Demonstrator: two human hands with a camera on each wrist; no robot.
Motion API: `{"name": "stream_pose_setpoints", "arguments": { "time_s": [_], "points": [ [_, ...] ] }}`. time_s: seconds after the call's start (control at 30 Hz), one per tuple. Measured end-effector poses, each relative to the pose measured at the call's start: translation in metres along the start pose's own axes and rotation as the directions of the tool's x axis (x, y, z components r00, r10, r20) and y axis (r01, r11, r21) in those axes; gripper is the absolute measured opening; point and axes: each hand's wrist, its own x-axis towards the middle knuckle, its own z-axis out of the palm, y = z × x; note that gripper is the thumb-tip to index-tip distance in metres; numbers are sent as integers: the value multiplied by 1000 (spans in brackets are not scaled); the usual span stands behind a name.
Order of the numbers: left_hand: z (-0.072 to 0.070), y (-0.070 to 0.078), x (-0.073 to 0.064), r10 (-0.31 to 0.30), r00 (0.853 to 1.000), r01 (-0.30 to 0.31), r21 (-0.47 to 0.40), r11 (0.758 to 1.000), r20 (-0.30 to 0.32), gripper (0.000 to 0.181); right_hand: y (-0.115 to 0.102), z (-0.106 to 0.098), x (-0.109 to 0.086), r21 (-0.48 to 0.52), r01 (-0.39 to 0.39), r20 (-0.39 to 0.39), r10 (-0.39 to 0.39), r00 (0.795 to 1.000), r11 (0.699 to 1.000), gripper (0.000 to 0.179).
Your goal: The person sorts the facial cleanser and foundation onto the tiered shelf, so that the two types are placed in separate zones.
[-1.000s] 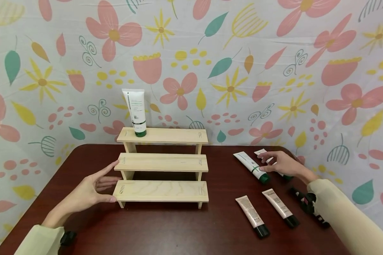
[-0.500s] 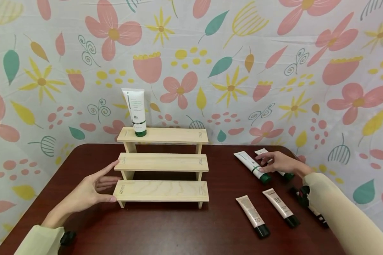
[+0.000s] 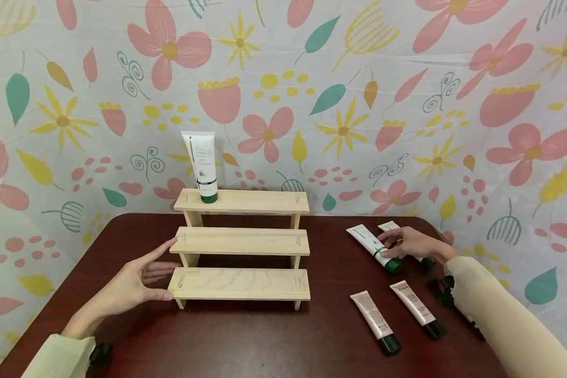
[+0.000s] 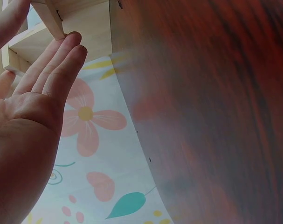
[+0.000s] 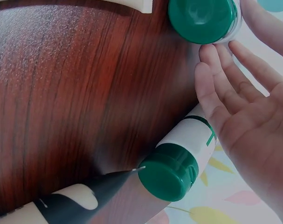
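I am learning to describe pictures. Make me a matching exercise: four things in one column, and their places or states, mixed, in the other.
1. Left hand
2. Right hand
3. BB tube
4. Wooden stand

A. lies on the table, black-capped
B. bears an upright white tube
C. is at a lying, green-capped white tube
D. is beside two lower steps

Pairs: 1-D, 2-C, 3-A, 4-B

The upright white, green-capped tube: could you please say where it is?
In the head view, the upright white tube stands near the left end of the top shelf of the pale wooden stepped rack.
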Motion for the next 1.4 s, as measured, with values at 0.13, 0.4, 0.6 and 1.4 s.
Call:
{"name": "stream_pose_setpoints", "arguments": {
  "time_s": [0.13, 0.4, 0.6, 1.4],
  "points": [
    [1, -1, 0, 8, 1000, -8, -5, 1000, -1, 114, -3, 1, 1, 8, -8, 3, 8, 1000, 1000, 64],
    [0, -2, 0, 9, 1000, -9, -9, 1000, -1, 114, -5, -1, 0, 58, 16, 28, -18, 999, 998, 60],
    [0, -3, 0, 10, 1000, -10, -10, 1000, -2, 114, -4, -1, 2, 70, 27, 38, -30, 999, 997, 60],
    [1, -3, 0, 17, 1000, -17, -3, 1000, -5, 114, -9, 6, 9, 71, -118, 95, 111, 989, 991, 77]
  ]
}}
